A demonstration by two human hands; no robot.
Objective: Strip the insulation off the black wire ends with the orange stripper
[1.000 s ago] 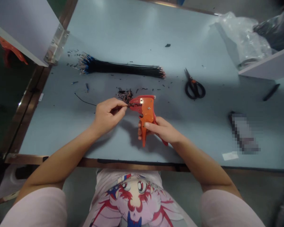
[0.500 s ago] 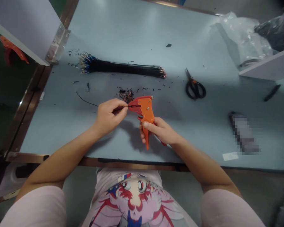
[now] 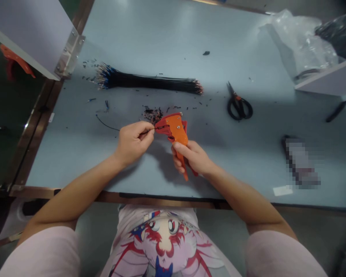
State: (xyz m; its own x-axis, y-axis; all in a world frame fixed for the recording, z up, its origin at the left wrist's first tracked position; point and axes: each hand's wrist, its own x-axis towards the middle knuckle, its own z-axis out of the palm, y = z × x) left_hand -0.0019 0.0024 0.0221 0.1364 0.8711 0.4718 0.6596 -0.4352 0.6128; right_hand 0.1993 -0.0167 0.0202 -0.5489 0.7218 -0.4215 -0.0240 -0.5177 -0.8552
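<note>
Pinching a thin black wire [image 3: 148, 131] in closed fingers, the left hand [image 3: 132, 143] runs it toward 3 o'clock into the orange wire stripper [image 3: 176, 130], held in the curled fingers of the right hand [image 3: 193, 157].

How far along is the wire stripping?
Done: a heap of insulation scraps suggests many strips already. In hand: the left hand pinches a black wire at the jaws of the orange wire stripper, gripped by the right hand. Left: perhaps the black wire bundle; how much is too small to tell.
</note>
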